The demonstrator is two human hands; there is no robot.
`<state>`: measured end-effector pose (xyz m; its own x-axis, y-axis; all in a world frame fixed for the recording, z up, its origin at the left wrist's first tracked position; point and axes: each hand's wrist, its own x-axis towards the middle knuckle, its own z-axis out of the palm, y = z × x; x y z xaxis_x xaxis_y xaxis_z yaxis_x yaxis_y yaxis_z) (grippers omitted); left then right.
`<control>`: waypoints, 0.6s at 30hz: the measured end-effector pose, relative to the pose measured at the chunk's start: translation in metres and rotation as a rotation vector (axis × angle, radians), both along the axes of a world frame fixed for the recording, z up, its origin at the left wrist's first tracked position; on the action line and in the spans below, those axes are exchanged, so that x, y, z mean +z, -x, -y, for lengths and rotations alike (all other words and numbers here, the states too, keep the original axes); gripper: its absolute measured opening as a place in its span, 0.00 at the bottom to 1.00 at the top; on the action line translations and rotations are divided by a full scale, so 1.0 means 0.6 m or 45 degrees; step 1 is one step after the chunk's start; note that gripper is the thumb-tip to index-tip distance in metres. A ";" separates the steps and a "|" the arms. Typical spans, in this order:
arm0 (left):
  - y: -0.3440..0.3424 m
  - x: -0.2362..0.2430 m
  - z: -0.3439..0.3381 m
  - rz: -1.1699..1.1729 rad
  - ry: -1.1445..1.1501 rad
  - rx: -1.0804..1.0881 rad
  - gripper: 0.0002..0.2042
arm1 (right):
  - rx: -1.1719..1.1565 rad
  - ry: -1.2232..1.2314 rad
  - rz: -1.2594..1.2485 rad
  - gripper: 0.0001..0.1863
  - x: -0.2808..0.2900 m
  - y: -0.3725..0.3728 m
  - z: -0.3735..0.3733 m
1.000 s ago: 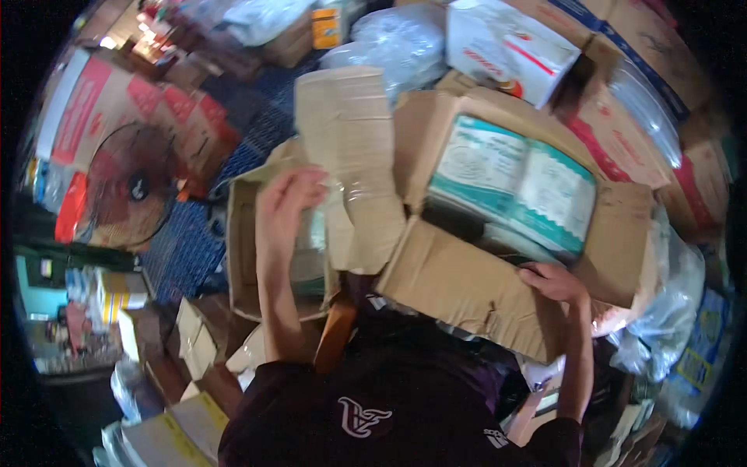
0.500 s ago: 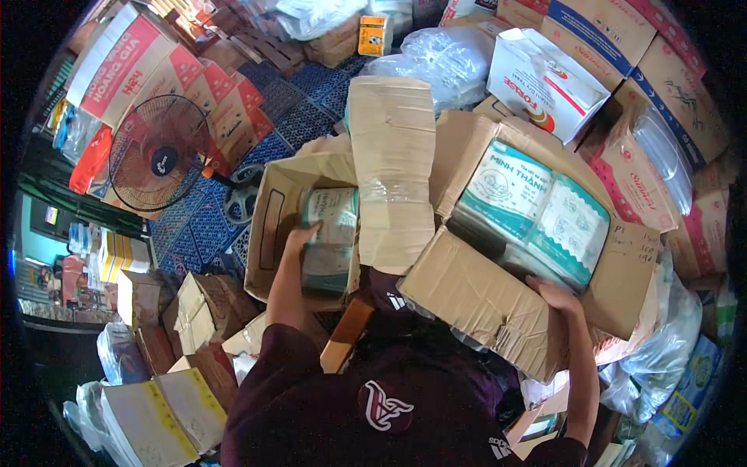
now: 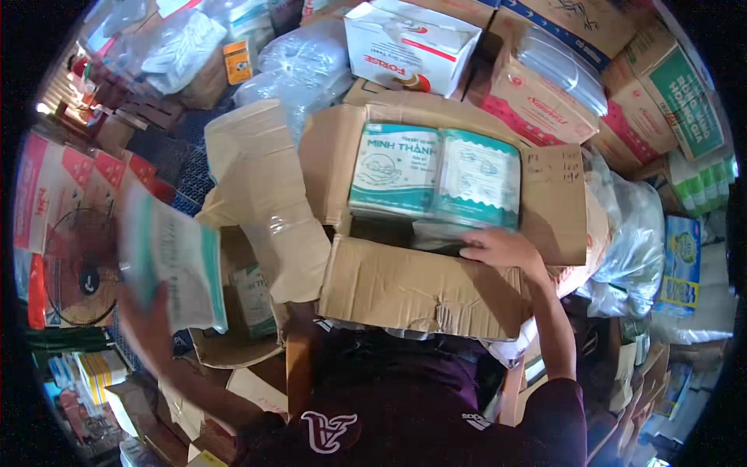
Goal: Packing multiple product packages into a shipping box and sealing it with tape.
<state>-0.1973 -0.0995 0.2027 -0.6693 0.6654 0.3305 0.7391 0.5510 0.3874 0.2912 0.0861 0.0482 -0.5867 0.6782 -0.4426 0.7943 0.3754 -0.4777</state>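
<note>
My left hand [image 3: 148, 315], smeared by motion, is closed on a flat teal-and-white packet [image 3: 183, 261], raised at the left over the side of a smaller cardboard box [image 3: 233, 350]. Inside that box lies another teal-and-white packet [image 3: 254, 300]. Before me stands a larger open cardboard box [image 3: 424, 288] with stacked teal-and-white packets [image 3: 397, 167] in its far part. My right hand [image 3: 502, 251] reaches over its near flap, fingers slightly apart, beside a clear plastic edge [image 3: 440, 232] in the box; I see nothing gripped in it.
A long cardboard flap [image 3: 268, 194] stands between the two boxes. Behind are clear plastic bags [image 3: 299, 66] and a white carton [image 3: 412, 47]. A fan [image 3: 85, 280] is at the far left. More cartons [image 3: 537, 86] and plastic bags [image 3: 630, 233] crowd the right.
My left hand has lifted a packet out of the smaller box and swung left. The view has turned right. My right hand has shifted farther over the larger box's near flap.
</note>
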 end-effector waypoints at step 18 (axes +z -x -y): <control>-0.342 -0.089 -0.277 0.851 -0.011 -1.771 0.19 | -0.417 -0.510 -0.655 0.24 0.116 0.002 0.055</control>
<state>0.0078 0.0665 0.1494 0.4346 0.8681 0.2397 0.3461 -0.4067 0.8454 0.2900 0.0528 0.1178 -0.3931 0.9066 0.1533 0.6076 0.3813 -0.6967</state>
